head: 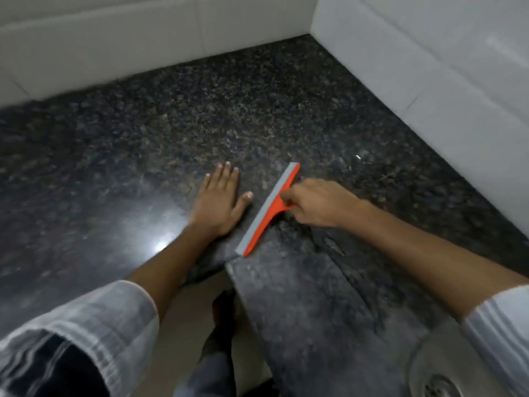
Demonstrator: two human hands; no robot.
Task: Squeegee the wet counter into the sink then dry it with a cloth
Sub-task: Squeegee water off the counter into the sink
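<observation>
While braced flat and open on the surface [143, 138], left hand [219, 200] steadying. Right hand [313, 202] clamped on squeegee [267, 210], blade down, likely for pulling water toward sink [438, 368].

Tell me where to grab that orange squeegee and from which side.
Grip the squeegee by the short orange handle jutting from the middle of its blade, coming from the right, sink-side. The grey rubber edge faces left on the counter, so the handle is the only free part; the right hand already wraps it there.
</observation>
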